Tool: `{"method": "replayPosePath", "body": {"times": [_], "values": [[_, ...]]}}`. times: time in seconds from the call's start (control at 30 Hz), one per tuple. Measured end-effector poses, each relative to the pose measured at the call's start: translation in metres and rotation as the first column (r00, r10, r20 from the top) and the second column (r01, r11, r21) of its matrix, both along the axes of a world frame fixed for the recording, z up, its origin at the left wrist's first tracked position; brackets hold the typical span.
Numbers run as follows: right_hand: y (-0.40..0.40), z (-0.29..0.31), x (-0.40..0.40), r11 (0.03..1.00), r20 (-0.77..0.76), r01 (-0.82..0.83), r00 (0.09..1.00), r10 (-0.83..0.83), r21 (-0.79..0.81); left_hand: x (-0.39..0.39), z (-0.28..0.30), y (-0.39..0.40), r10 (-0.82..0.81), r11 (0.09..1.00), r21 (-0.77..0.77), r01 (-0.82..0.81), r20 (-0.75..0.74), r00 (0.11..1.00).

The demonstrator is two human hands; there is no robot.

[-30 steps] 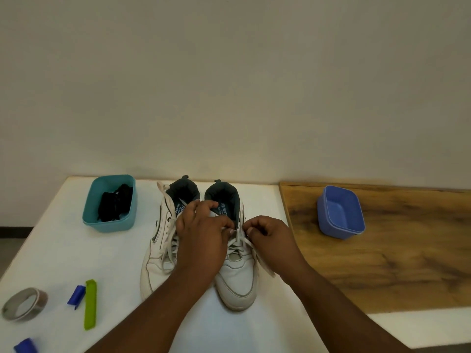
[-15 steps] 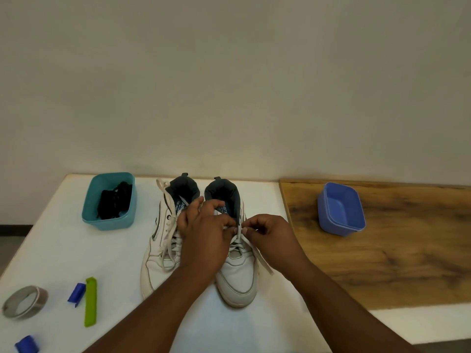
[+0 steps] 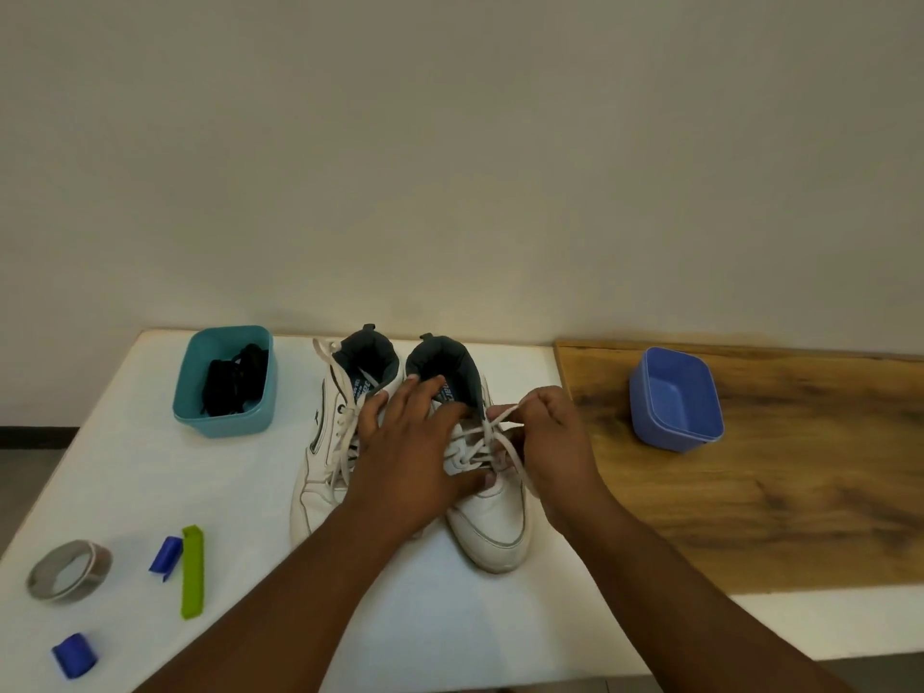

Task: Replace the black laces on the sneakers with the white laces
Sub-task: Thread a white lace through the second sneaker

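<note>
Head view: right sneaker (image 3: 492, 512) just right of the left sneaker (image 3: 325, 457) — left hand (image 3: 415, 442) flat, fingers spread, steadying it while right hand (image 3: 552, 442) pinched the white lace (image 3: 482, 432) taut.

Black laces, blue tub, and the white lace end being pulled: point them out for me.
black laces (image 3: 231, 380), head view, middle of the bundle in the teal tub.
blue tub (image 3: 650, 412), head view, near outer wall.
white lace (image 3: 505, 411), head view, strand beside the right hand.
</note>
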State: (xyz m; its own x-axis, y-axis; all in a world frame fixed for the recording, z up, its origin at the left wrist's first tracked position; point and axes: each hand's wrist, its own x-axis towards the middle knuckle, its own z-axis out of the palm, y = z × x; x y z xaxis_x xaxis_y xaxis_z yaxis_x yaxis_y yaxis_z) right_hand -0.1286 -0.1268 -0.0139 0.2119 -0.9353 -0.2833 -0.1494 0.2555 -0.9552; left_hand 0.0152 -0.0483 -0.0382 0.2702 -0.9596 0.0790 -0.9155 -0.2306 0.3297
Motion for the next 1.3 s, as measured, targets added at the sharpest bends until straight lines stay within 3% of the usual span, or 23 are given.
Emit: {"method": "replayPosePath", "body": {"times": [0.07,0.13,0.23,0.3,0.33,0.4,0.43,0.47,0.5,0.53,0.63,0.7,0.73,0.8,0.87,0.9,0.93,0.97,1.0,1.03,1.1,1.2,1.3], "values": [[-0.003,0.011,-0.004,0.997,0.076,0.075,0.994,-0.076,0.020,-0.003,0.000,0.001,0.019,1.000,-0.003,-0.019,-0.011,1.000],[-0.009,0.023,-0.014,0.964,0.207,0.249,0.952,-0.226,-0.095,-0.006,0.001,0.002,0.019,1.000,0.009,-0.019,-0.015,1.000],[-0.019,0.044,-0.029,0.749,0.418,0.549,0.819,-0.393,-0.371,-0.006,0.000,0.003,0.012,1.000,0.010,-0.012,-0.016,1.000],[-0.025,0.042,-0.034,0.676,0.439,0.557,0.822,-0.364,-0.482,-0.005,-0.001,0.003,0.009,1.000,0.018,-0.008,-0.023,1.000],[-0.027,0.036,-0.035,0.696,0.351,0.473,0.879,-0.324,-0.541,-0.004,-0.001,0.004,0.010,1.000,0.020,-0.009,-0.027,1.000],[-0.026,0.015,-0.033,0.764,-0.127,0.071,0.972,-0.198,-0.642,-0.002,-0.002,0.004,0.005,1.000,0.021,-0.004,-0.034,0.999],[-0.024,0.002,-0.031,0.767,-0.417,-0.193,0.903,-0.105,-0.612,-0.002,-0.001,0.004,0.001,1.000,0.022,0.000,-0.038,0.999],[-0.019,-0.010,-0.029,0.745,-0.631,-0.409,0.775,-0.022,-0.528,-0.002,-0.001,0.004,-0.004,1.000,0.024,0.005,-0.044,0.999],[-0.015,-0.018,-0.026,0.712,-0.755,-0.545,0.655,0.034,-0.442,-0.002,0.000,0.003,-0.006,1.000,0.028,0.008,-0.049,0.999],[-0.012,-0.022,-0.023,0.685,-0.803,-0.611,0.593,0.063,-0.398,-0.002,0.001,0.002,-0.008,0.999,0.033,0.010,-0.049,0.999],[-0.013,-0.021,-0.019,0.652,-0.758,-0.610,0.647,0.082,-0.450,0.001,0.003,0.000,-0.035,0.998,0.045,0.038,-0.065,0.997],[-0.015,-0.016,-0.019,0.706,-0.658,-0.510,0.749,0.082,-0.492,0.004,0.005,0.000,-0.058,0.997,0.041,0.062,-0.094,0.994],[-0.016,-0.011,-0.019,0.779,-0.536,-0.378,0.842,0.064,-0.500,0.006,0.006,0.000,-0.067,0.997,0.033,0.071,-0.099,0.993],[-0.018,0.004,-0.020,0.884,-0.171,0.056,0.974,-0.152,-0.464,0.009,0.006,0.001,-0.077,0.997,0.013,0.078,-0.094,0.993],[-0.023,0.020,-0.026,0.820,0.065,0.401,0.909,-0.412,-0.409,0.010,0.006,0.002,-0.082,0.997,0.005,0.083,-0.076,0.994],[-0.027,0.023,-0.030,0.794,0.097,0.458,0.883,-0.460,-0.399,0.010,0.005,0.003,-0.085,0.996,0.003,0.085,-0.068,0.994],[-0.030,0.023,-0.032,0.800,0.067,0.429,0.893,-0.444,-0.420,0.010,0.004,0.004,-0.087,0.996,0.001,0.087,-0.066,0.994],[-0.028,0.020,-0.032,0.824,-0.066,0.295,0.926,-0.371,-0.483,0.011,0.004,0.005,-0.087,0.996,-0.004,0.087,-0.071,0.994],[-0.026,0.011,-0.031,0.829,-0.285,0.059,0.923,-0.257,-0.557,0.012,0.004,0.005,-0.085,0.996,-0.011,0.084,-0.084,0.993],[-0.022,0.000,-0.028,0.795,-0.495,-0.197,0.856,-0.145,-0.574,0.013,0.005,0.006,-0.083,0.996,-0.018,0.082,-0.093,0.992],[-0.013,-0.016,-0.017,0.697,-0.726,-0.525,0.687,0.008,-0.489,0.013,0.006,0.006,-0.080,0.997,-0.028,0.077,-0.094,0.992],[-0.010,-0.023,-0.008,0.625,-0.792,-0.641,0.608,0.058,-0.446,0.013,0.006,0.005,-0.079,0.997,-0.032,0.076,-0.098,0.992],[-0.016,-0.021,-0.016,0.621,-0.679,-0.546,0.733,0.028,-0.563,0.013,0.005,0.006,-0.085,0.996,-0.042,0.081,-0.096,0.992]]}}
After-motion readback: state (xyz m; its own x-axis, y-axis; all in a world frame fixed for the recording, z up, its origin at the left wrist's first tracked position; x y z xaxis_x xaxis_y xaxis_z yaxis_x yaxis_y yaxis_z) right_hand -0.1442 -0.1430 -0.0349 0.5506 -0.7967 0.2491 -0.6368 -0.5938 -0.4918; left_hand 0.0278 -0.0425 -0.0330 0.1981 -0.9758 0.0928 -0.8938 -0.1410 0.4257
